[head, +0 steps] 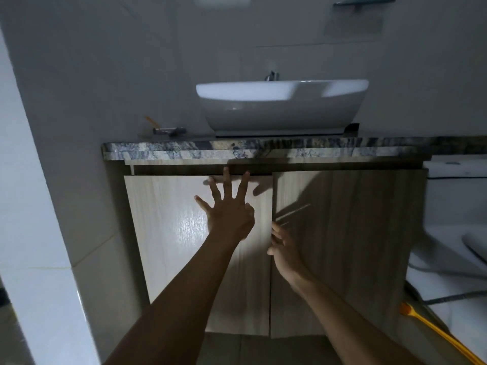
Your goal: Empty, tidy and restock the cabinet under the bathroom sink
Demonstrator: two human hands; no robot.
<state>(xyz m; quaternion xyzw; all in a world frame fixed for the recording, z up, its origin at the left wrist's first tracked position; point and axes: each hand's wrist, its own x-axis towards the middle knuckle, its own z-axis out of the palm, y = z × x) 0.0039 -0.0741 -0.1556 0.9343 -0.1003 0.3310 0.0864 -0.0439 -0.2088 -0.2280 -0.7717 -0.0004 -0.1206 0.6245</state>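
Observation:
A wooden cabinet with two closed doors stands under a marble counter and a white basin. My left hand is spread open in front of the upper part of the left door, fingers pointing up toward its top edge. My right hand is lower, its fingertips at the vertical gap between the doors, against the edge of the right door. Neither hand holds anything. The cabinet's inside is hidden.
A toilet stands close on the right, with a hose and an orange-handled brush beside it. Small items, including a dark tube, lie on the counter's left end. A tiled wall closes the left side. A glass shelf hangs high up.

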